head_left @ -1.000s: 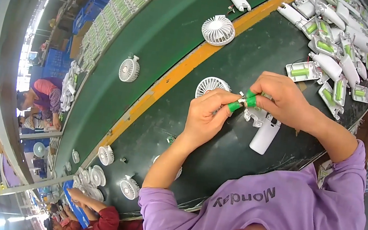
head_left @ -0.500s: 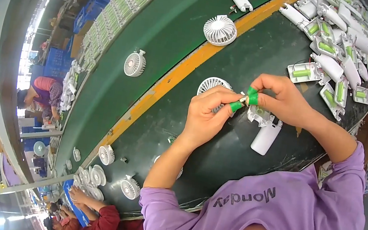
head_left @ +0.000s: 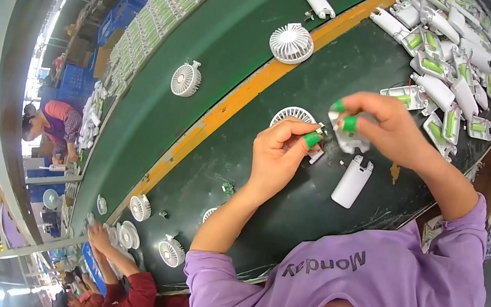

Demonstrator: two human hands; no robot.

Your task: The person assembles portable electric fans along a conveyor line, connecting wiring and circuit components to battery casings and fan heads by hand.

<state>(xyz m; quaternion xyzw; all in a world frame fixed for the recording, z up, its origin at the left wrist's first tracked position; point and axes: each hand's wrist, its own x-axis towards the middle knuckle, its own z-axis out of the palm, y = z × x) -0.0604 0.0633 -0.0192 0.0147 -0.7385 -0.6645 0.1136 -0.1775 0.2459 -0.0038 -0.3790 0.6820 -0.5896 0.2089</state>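
My left hand (head_left: 278, 149) pinches a small circuit board (head_left: 322, 130) between thumb and forefinger, green tape wrapped on the thumb. To its right my right hand (head_left: 381, 127), with green tape on two fingertips, grips a white plastic shell part (head_left: 349, 140), which is smeared by motion. Behind the left fingers lies a white round fan head (head_left: 293, 115), partly covered by that hand. Just below the shell part, a white handle cover (head_left: 352, 182) rests on the dark green tabletop, with a small wire end beside its top.
A heap of white handle shells with green batteries (head_left: 445, 69) fills the far right. Past the yellow strip (head_left: 227, 109), a green belt (head_left: 130, 148) carries fan heads (head_left: 186, 78). At lower left a co-worker in a dark red sleeve (head_left: 139, 294) reaches toward stacked fan parts (head_left: 128, 234).
My right hand has drawn away from the left and lifted the white shell part off the table. The belt's fan head moved slightly right. The co-worker's hands moved up and left.
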